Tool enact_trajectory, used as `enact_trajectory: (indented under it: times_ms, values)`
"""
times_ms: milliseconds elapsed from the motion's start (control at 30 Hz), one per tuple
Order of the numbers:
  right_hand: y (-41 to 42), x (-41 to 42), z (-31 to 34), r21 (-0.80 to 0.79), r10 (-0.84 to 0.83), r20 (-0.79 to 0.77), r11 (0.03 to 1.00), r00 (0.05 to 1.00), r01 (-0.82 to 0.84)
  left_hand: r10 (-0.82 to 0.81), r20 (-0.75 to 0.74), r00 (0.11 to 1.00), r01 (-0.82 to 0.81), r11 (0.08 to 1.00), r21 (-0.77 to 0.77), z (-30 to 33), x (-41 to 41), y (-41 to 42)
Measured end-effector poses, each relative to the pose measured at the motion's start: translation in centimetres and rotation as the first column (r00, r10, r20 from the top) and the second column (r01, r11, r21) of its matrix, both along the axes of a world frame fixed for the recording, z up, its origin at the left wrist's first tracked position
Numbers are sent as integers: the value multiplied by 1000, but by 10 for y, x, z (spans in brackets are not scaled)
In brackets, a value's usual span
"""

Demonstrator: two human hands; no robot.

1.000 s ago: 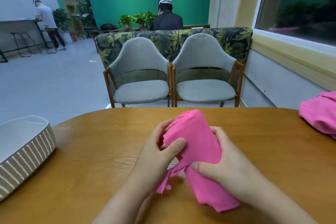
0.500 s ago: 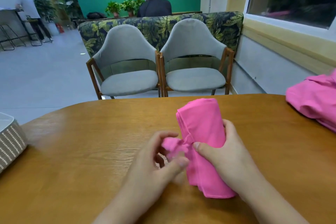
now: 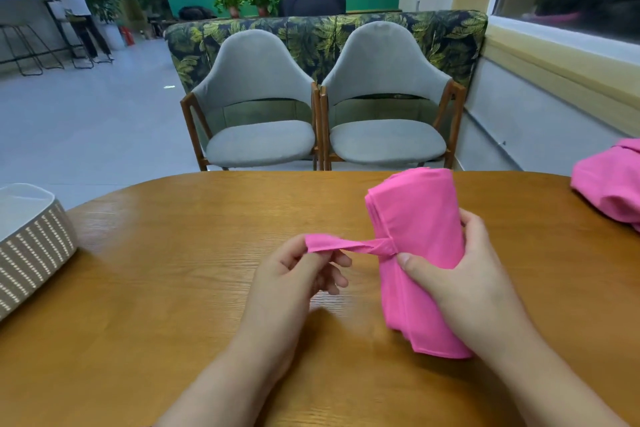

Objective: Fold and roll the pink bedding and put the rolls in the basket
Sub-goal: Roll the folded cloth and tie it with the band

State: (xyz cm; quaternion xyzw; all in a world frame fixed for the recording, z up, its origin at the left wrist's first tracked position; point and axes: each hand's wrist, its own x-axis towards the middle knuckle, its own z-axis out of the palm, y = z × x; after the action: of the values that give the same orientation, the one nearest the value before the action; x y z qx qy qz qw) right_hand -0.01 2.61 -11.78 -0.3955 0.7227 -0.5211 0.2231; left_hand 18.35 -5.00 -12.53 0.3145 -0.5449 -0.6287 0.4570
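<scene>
Wooden tabletop (image 3: 173, 270) carries the pink roll (image 3: 419, 253), clamped by right hand (image 3: 460, 274). Left hand (image 3: 298, 274) fingers (image 3: 341, 260) pinch its tie strip (image 3: 349, 245); a hard tug could loosen the roll.

two chairs (image 3: 258, 121); one basket (image 3: 33, 246)

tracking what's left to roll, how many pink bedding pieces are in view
2. One pink roll is mid-table, gripped by the right hand; the left hand pinches its strip. One unrolled pink heap lies at the table's right edge, partly out of frame; more may be hidden.
</scene>
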Motion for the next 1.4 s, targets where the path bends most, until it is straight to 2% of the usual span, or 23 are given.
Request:
enact_trajectory:
  times_ms: [100,367,533,700,767,833,1000,1067,1133,1233,1300,1400]
  values:
    - [-1,-2,-3,-9,-5,-9,1000,1000,5,-69,-80,994,73,996,48,-1,2,-4]
    - [-2,-2,-4,-18,-6,5,1000,1000,6,-7,2,1000,7,1000,9,-6,1,-7]
    - [-1,-1,-3,5,-2,-18,1000,1000,2,14,204,979,-4,999,-52,-5,3,-7]
    - [1,2,1,31,-17,-64,999,998,19,-153,307,939,224,952,-209,-4,6,-2]
    - [2,3,1,28,-14,-83,999,996,16,-64,410,910,199,934,-296,-5,4,0]
    - [3,4,1,35,-3,-94,999,996,6,26,430,903,135,931,-340,-4,2,0]
    - [3,5,2,39,7,-107,999,994,-3,94,246,965,-22,959,-281,-2,1,-1]
    - [3,6,2,39,12,-110,999,994,-7,81,180,980,-46,980,-194,-2,1,-2]
    - [4,6,3,41,22,-112,999,994,-17,-1,20,1000,1,1000,1,0,1,-2]
    - [4,5,3,0,8,-98,1000,995,-8,-75,-210,975,132,953,272,3,2,-4]
    - [4,3,2,-50,-25,-87,999,996,21,-112,-268,957,205,914,350,2,3,-6]
    - [5,3,2,-99,-48,-78,994,996,40,-141,-274,951,241,896,374,3,4,-8]
